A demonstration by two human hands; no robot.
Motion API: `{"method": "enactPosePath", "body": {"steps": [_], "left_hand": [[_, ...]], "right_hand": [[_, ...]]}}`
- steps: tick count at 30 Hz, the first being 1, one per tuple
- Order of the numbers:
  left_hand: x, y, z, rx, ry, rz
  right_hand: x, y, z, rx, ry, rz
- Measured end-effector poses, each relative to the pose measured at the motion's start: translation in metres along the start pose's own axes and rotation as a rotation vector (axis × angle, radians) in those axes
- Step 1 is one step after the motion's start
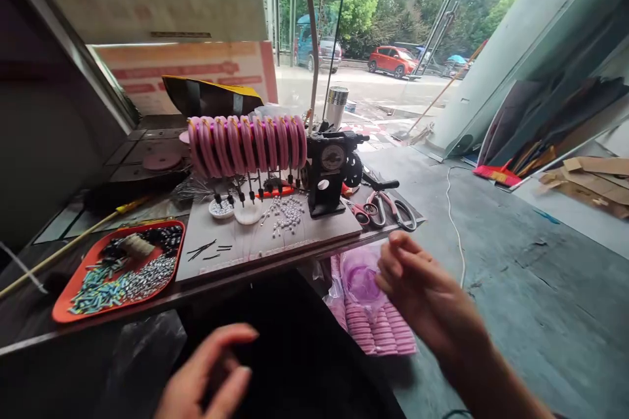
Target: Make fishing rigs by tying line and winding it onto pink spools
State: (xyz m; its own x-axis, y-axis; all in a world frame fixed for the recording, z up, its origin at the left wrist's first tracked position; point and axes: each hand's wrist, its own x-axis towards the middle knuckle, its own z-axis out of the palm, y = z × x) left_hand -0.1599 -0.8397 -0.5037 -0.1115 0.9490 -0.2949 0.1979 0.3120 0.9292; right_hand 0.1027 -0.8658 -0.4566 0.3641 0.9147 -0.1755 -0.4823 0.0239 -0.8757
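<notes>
My left hand [211, 373] hovers low in front of the table, thumb and forefinger apart, holding nothing I can see. My right hand [427, 288] is raised at the right with fingers curled together; whatever they pinch, if anything, cannot be made out. Beyond the hands is a black hand-cranked winder [327, 173] with a row of pink spools [246, 144] on its shaft. Black weights hang on lines under the spools, above a white board [221, 268]. Loose pale beads [287, 213], a small dish of beads [221, 208] and a few thin black sticks [201, 249] lie on the board.
An orange tray [61, 311] of mixed small parts stands at left. Scissors [378, 209] lie right of the winder, near its crank handle [386, 184]. Below, beside my right hand, is a plastic bag of stacked pink discs [373, 334]. A white cable [455, 222] crosses the floor.
</notes>
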Motion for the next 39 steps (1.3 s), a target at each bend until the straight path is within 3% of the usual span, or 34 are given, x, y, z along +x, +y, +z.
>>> {"method": "enactPosePath", "body": {"steps": [2, 4, 5, 7, 10, 12, 15, 16, 18, 20, 22, 25, 29, 32, 35, 39], "left_hand": [[-0.015, 0.013, 0.038, -0.116, -0.424, -0.058], [-0.023, 0.020, 0.066, -0.233, -0.812, -0.193], [-0.024, 0.021, 0.073, -0.218, -0.868, -0.209], [-0.024, 0.018, 0.070, -0.154, -0.837, -0.214], [-0.019, 0.009, 0.042, 0.031, -0.615, -0.075], [-0.017, 0.004, 0.025, 0.244, -0.481, 0.226], [-0.014, 0.003, 0.017, 0.628, -0.326, 0.883], [-0.012, 0.004, 0.019, 0.734, -0.300, 1.044], [-0.010, 0.006, 0.025, 0.874, -0.278, 1.205], [-0.008, 0.009, 0.030, 0.934, -0.272, 1.225], [-0.006, 0.011, 0.029, 0.950, -0.292, 1.178], [-0.003, 0.013, 0.018, 0.908, -0.340, 0.987], [0.001, 0.017, -0.001, 0.742, -0.357, 0.664], [0.003, 0.019, -0.006, 0.643, -0.344, 0.550], [0.004, 0.021, -0.002, 0.597, -0.339, 0.542], [0.006, 0.031, 0.012, 0.580, -0.377, 0.688]], "right_hand": [[-0.010, 0.021, 0.023, 0.202, -0.034, 0.083], [-0.019, 0.038, 0.031, 0.339, 0.014, 0.129], [-0.021, 0.044, 0.030, 0.372, 0.049, 0.130], [-0.022, 0.052, 0.019, 0.362, 0.087, 0.116], [-0.019, 0.058, -0.006, 0.103, 0.032, 0.129], [-0.019, 0.056, -0.020, -0.294, -0.025, 0.105], [-0.025, 0.047, -0.024, -0.891, -0.150, -0.092], [-0.027, 0.047, -0.019, -0.994, -0.206, -0.205], [-0.031, 0.053, -0.005, -1.054, -0.361, -0.416], [-0.032, 0.069, 0.012, -1.013, -0.520, -0.501], [-0.032, 0.088, 0.025, -0.945, -0.585, -0.414], [-0.031, 0.103, 0.030, -0.895, -0.514, -0.245], [-0.028, 0.096, 0.019, -0.939, -0.440, -0.194], [-0.024, 0.091, 0.011, -0.943, -0.447, -0.146], [-0.023, 0.092, 0.010, -0.873, -0.436, -0.076], [-0.025, 0.088, 0.013, -0.740, -0.446, -0.081]]}}
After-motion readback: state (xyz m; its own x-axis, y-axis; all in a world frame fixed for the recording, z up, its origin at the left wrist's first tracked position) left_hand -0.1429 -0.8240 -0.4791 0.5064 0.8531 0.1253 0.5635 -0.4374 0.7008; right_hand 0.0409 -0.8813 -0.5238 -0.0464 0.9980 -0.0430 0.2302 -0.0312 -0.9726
